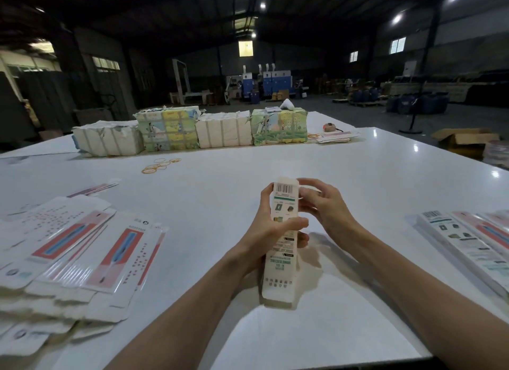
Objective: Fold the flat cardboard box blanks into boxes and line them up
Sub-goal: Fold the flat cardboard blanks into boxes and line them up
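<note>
Head view: the left hand has its grip tight round the middle of a long thin box, held over the white surface. The right hand pinches the box's top end. Flat blanks lie in a pile on the left.

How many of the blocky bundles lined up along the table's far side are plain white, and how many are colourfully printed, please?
Plain white blocky bundles: 2
Colourfully printed green-and-yellow bundles: 2
Total: 4
</note>
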Action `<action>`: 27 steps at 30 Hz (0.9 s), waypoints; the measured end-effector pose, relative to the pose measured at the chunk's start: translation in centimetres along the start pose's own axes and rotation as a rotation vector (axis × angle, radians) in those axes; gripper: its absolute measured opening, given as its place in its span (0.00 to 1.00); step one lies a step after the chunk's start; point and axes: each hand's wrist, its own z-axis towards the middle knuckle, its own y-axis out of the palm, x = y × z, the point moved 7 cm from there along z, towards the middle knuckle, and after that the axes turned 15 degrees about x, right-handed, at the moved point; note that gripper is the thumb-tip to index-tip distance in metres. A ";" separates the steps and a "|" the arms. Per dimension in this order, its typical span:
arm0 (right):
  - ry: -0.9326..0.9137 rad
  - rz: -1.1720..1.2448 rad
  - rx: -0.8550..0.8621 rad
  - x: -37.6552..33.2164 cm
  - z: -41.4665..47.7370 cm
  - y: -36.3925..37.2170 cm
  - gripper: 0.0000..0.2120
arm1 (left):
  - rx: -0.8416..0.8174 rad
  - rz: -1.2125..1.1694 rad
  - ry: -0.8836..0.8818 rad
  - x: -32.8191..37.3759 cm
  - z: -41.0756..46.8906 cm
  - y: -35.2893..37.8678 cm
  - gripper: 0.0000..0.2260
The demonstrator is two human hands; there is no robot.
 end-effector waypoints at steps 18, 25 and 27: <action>-0.051 0.075 -0.127 -3.0 -0.8 -0.1 0.14 | -0.015 0.112 0.036 0.4 -0.2 0.0 0.38; 0.163 0.169 -0.071 -1.7 0.1 -0.6 0.13 | -0.032 0.234 0.100 0.5 -0.3 -0.1 0.43; 0.188 0.168 -0.066 -1.6 0.0 -0.7 0.14 | -0.041 0.259 0.105 0.5 -0.3 -0.2 0.44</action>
